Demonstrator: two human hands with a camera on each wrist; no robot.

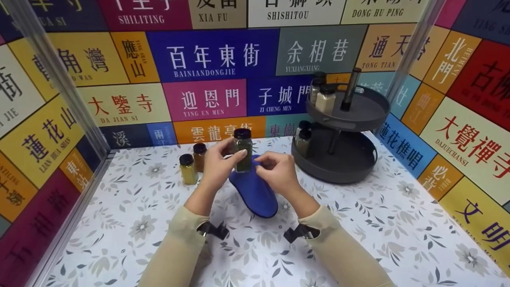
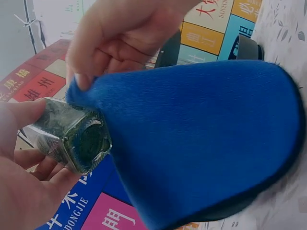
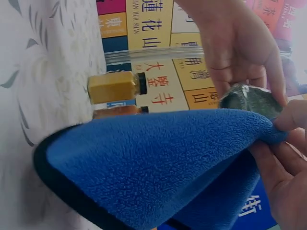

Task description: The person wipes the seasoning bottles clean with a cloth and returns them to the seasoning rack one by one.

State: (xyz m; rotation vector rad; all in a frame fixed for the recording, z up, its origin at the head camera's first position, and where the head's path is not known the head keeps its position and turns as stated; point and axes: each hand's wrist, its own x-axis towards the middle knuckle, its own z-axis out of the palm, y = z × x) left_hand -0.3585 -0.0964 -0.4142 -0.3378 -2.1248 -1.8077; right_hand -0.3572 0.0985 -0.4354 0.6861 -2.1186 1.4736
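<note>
My left hand (image 1: 221, 162) grips a square glass spice jar (image 1: 243, 153) with a black lid and dark green contents, held up above the table. In the left wrist view the jar's clear bottom (image 2: 88, 141) faces the camera. My right hand (image 1: 279, 171) pinches a blue cloth (image 1: 257, 191) with dark edging between thumb and fingers. From those fingers the cloth (image 3: 158, 163) hangs down beside the jar. In the left wrist view, the pinched end of the cloth (image 2: 192, 134) is by the jar's side; whether it presses on the glass I cannot tell.
Left of my hands stand a yellow spice jar (image 1: 189, 169) and a reddish-brown one (image 1: 200, 156). A dark two-tier round rack (image 1: 338, 159) at the back right holds several jars on its left side. Printed panels (image 1: 211, 56) wall the floral-covered table (image 1: 143, 247).
</note>
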